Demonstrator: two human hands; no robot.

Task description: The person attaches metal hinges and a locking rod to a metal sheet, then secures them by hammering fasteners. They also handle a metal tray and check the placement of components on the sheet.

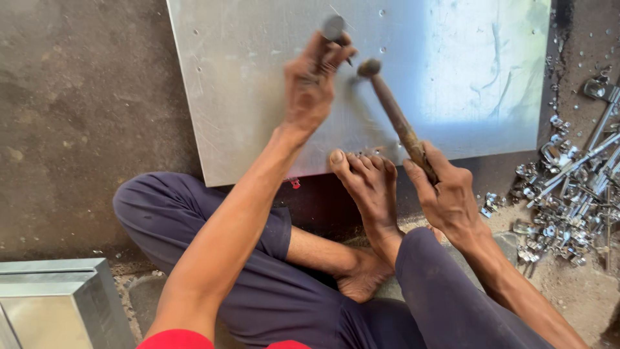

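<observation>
Sheet [258, 97]: grey metal, flat on floor [84, 97]; left and near edges in view, far edge cut by frame. Bare floor to left; right edge close to scattered hardware. Surface scratched, dotted with small holes, bright glare at right.
Left hand [311, 87]: fingers pinched round punch [334, 29], tip on sheet near holes.
Right hand [449, 197]: fist closed round hammer [395, 116] handle, off sheet's near edge; hammer head blurred, just right of punch, above sheet.
Hammer: brown wooden handle, worn; small dark head.
Foot [368, 187]: bare, toes on sheet's near edge, between the hands.
Hardware [568, 194]: heap of clamps, bolts, rods, right of sheet.
Box [58, 304]: metal, lower left, well apart.
</observation>
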